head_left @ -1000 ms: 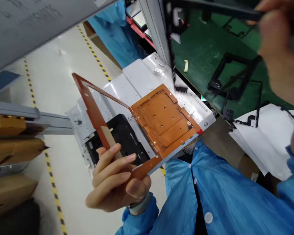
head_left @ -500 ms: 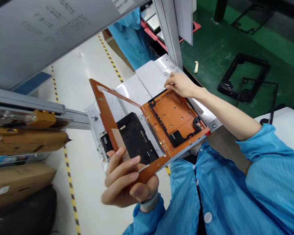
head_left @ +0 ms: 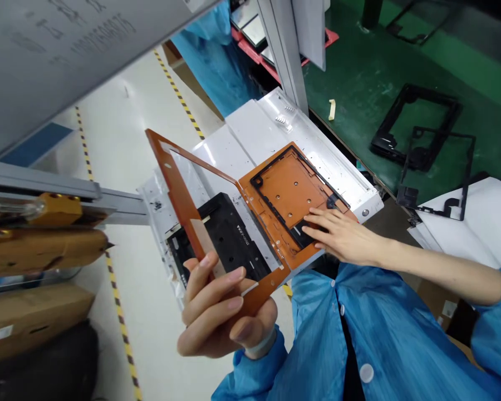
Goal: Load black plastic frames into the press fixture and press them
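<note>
My left hand grips the near corner of a raised orange frame, which tilts up like a lid. This frame meets a flat orange panel along one side. Set in the panel is a thin black frame with a dark patch at its near corner. My right hand lies over that near corner, fingers stretched out and touching the panel area; the part under the fingers is hidden. Behind the raised frame's opening sits a black plate with white lettering.
Everything rests on a white fixture. To the right, a green table carries a thick black frame, a thin black frame and white sheets. A metal post rises beyond. On the left hangs an orange-brown tool.
My right hand has moved from the panel's far edge to its near right corner, and its fingers have straightened. My left hand still holds the raised orange frame.
</note>
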The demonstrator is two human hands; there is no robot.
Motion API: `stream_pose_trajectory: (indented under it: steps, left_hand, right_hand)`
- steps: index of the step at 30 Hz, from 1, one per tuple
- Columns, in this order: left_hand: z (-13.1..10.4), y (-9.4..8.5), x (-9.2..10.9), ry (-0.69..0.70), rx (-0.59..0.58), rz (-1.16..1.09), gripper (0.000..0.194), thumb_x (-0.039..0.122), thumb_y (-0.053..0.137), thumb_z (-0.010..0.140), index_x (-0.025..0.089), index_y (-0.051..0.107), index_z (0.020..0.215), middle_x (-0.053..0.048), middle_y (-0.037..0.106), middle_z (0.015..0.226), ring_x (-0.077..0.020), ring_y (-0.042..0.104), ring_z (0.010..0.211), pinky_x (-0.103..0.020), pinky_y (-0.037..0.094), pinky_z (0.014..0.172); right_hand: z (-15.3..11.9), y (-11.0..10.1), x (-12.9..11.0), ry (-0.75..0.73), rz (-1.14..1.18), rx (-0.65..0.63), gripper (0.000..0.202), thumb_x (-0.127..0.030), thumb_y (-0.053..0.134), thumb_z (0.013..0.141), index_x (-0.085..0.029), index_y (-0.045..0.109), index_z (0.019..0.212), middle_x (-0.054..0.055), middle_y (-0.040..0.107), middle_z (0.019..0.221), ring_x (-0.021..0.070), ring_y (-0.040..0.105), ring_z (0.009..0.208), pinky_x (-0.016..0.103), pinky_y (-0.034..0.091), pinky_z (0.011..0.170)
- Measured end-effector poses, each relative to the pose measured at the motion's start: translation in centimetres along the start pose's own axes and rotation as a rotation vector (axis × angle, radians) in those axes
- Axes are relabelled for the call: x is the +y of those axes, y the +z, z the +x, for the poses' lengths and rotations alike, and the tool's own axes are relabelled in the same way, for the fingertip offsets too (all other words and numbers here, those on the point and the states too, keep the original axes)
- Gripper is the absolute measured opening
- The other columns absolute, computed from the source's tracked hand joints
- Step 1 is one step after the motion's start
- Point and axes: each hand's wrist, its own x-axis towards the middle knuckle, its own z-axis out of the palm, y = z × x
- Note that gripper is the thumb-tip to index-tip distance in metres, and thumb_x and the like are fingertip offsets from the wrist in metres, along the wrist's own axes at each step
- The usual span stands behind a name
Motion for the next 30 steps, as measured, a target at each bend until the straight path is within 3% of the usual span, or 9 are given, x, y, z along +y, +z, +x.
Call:
stream_pose_trajectory:
  steps: [4,10,13,16,18,21,24,27,30]
  left_hand:
    - [0.0,0.1,0.4,-0.022,-0.013,-0.05,0.015,0.034,0.02,0.106,0.029,0.032,0.098,-0.002,0.043,0.072,-0.036,0.075,0.084,-0.077,0.064,0.102]
    - [-0.2,-0.1,0.3,0.003,-0.018,-0.159,0.018,0.042,0.034,0.112,0.029,0.041,0.102,-0.003,0.057,0.078,-0.0357,0.08,0.097,-0.079,0.062,0.11]
    - [-0.1,-0.1,0.8,-0.006,-0.253,-0.343,0.02,0.048,0.049,0.116,0.029,0.051,0.109,-0.007,0.074,0.095,-0.0376,0.081,0.12,-0.08,0.059,0.12]
    - [-0.4,1.1,2.1,0.029,-0.601,-0.534,0.01,0.032,0.068,0.113,0.027,0.062,0.118,-0.011,0.081,0.128,-0.0376,0.072,0.147,-0.075,0.055,0.129]
    - [-1.3,2.6,3.0,0.071,-0.783,-0.58,0.026,0.021,0.076,0.108,0.026,0.066,0.131,-0.015,0.076,0.15,-0.0385,0.061,0.16,-0.07,0.054,0.133]
    - [-3.9,5.2,4.3,0.129,-0.996,-0.59,0.034,0.021,0.075,0.109,0.025,0.067,0.141,-0.02,0.061,0.171,-0.0418,0.045,0.173,-0.068,0.051,0.136]
    - [-6.5,6.5,4.5,0.188,-1.071,-0.563,0.027,0.025,0.072,0.112,0.022,0.07,0.139,-0.022,0.056,0.176,-0.0456,0.04,0.175,-0.071,0.05,0.135]
    - [-7.7,6.5,4.4,0.208,-1.095,-0.533,0.022,0.025,0.07,0.113,0.019,0.072,0.134,-0.023,0.055,0.176,-0.0466,0.042,0.174,-0.071,0.048,0.136]
    - [-7.9,5.7,5.8,0.152,-1.07,-0.636,0.021,0.02,0.069,0.113,0.019,0.073,0.133,-0.021,0.062,0.17,-0.0404,0.049,0.17,-0.062,0.049,0.138]
  right_hand:
    - [0.6,2.1,-0.9,-0.049,-0.018,-0.006,0.048,-0.027,0.06,0.117,-0.015,0.065,0.163,0.023,0.056,0.176,0.0385,0.044,0.173,0.063,0.05,0.133]
    - [0.7,3.7,-0.9,-0.119,-0.081,0.028,0.052,-0.038,0.059,0.12,-0.011,0.062,0.165,0.02,0.055,0.178,0.0343,0.043,0.174,0.057,0.043,0.141]
    - [-0.2,3.8,-1.6,-0.109,-0.121,0.019,0.061,-0.044,0.058,0.121,-0.006,0.057,0.168,0.022,0.049,0.181,0.034,0.04,0.175,0.054,0.038,0.144]
    - [-2.2,2.6,-2.5,-0.047,-0.136,0.019,0.055,-0.043,0.054,0.122,-0.01,0.059,0.166,0.017,0.053,0.18,0.0308,0.041,0.175,0.052,0.036,0.145]
    - [-4.7,1.1,-2.4,0.068,-0.121,0.079,0.048,-0.039,0.051,0.123,-0.014,0.063,0.162,0.016,0.062,0.172,0.0296,0.048,0.171,0.053,0.04,0.142]
    - [-10.8,-1.8,-1.5,0.365,-0.152,0.286,0.041,-0.034,0.049,0.121,-0.015,0.067,0.154,0.017,0.076,0.154,0.0323,0.063,0.155,0.058,0.05,0.13]
    - [-19.0,-3.7,-1.1,0.687,-0.265,0.438,0.045,-0.044,0.061,0.117,-0.02,0.067,0.154,0.019,0.076,0.147,0.0384,0.067,0.144,0.064,0.054,0.119]
    - [-25.7,-3.1,-1.6,0.881,-0.344,0.35,0.076,-0.065,0.072,0.108,-0.021,0.057,0.168,0.025,0.066,0.16,0.0462,0.063,0.145,0.069,0.057,0.113]
    - [-28.7,-1.2,-2.4,0.906,-0.401,0.234,0.068,-0.048,0.067,0.113,-0.02,0.052,0.173,0.025,0.059,0.169,0.0467,0.06,0.15,0.068,0.059,0.112]
